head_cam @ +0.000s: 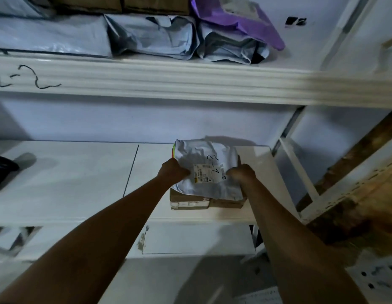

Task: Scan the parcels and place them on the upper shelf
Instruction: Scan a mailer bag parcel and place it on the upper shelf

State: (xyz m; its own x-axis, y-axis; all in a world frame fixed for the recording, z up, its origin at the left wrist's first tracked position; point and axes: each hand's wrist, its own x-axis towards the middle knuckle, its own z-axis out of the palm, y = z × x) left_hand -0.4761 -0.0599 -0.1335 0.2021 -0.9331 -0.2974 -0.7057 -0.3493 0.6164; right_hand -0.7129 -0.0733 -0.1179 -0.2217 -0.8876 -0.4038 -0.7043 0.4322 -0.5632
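A grey plastic mailer parcel [207, 167] with a white label and black handwriting lies on top of two brown cardboard boxes [188, 201] on the lower shelf [80, 183]. My left hand [173, 170] grips the mailer's left edge. My right hand [243, 174] grips its right edge. A colourful edge shows beneath the mailer at its upper left. The upper shelf [168, 80] above holds several grey mailers [151, 36], a purple one [236, 20] and brown boxes at the back.
A black handheld scanner [4, 170] lies at the left end of the lower shelf. White shelf uprights [300, 172] stand to the right, with a stained brown wall behind them. Black marker writing marks the upper shelf's front beam at the left.
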